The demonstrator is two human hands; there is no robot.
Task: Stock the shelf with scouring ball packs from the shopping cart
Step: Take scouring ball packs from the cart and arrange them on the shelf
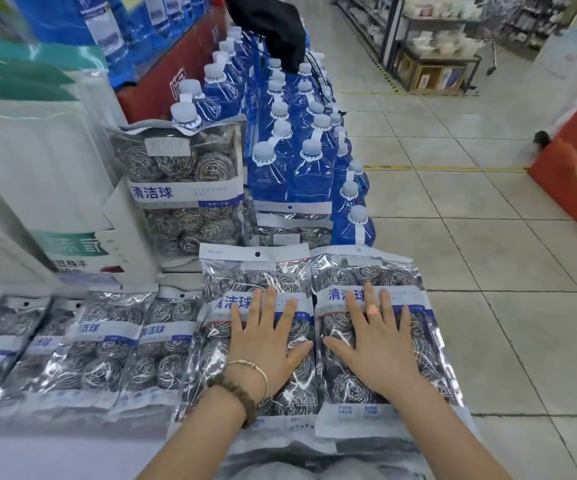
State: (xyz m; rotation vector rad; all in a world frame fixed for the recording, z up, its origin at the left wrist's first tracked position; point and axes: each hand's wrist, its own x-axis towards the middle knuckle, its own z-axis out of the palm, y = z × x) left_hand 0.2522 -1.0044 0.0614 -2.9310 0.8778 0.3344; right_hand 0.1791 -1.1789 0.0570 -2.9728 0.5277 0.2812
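**Item: scouring ball packs, two, top of stack.** The left pack [231, 275] and the right pack [396, 275] lie flat, side by side and touching, at the front right corner of the shelf [55, 455]. More packs show beneath them. The right pack's outer side lies along the shelf's right edge, above the aisle floor [488, 271].

**Hands.** The left hand [266, 341] rests on the left pack and the right hand [380, 341] on the right pack. On both, the fingers are straight and spread, palms down, pressing and gripping nothing.

**Adjacent stock.** A row of flat packs [107, 341] runs along the front edge to the left. One upright pack [183, 188] leans behind it, with blue bottles [290, 161] beyond. The shopping cart is not in view.

**Hazards, as judged.**
- The film looks slick, so uneven pressure could skate the top packs over those below.
- A sideways shove from the right hand would probably send the right pack over the right edge to the floor.
- A push towards the back edge may knock the upright pack, which looks loosely propped, or jostle the bottles.
- Hard pressing could flatten the balls or burst a seam.
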